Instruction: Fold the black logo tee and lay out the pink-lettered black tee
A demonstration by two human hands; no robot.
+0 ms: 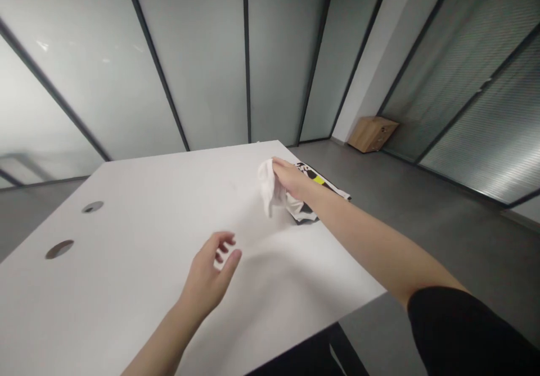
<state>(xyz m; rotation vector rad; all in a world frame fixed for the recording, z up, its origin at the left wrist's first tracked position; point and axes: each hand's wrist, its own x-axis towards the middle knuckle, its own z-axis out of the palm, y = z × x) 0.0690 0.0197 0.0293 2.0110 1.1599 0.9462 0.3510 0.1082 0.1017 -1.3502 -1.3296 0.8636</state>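
The right hand (290, 178) gripped a white cloth (266, 183) near its top, over the table (169, 213), seemingly so that its loose end could hang freely below the fingers. Just beside it, at the table's right edge, lay a printed bundle (318, 179), apparently set within that arm's easy reach; whether cloth and bundle touched could not be told. The left hand (208, 277) held nothing, its fingers loosely curled and apart from the thumb, perhaps to stay free.

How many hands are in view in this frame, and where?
2: the left hand hovers, nothing held, over the white table; the right hand grips a white cloth beside the patterned item.
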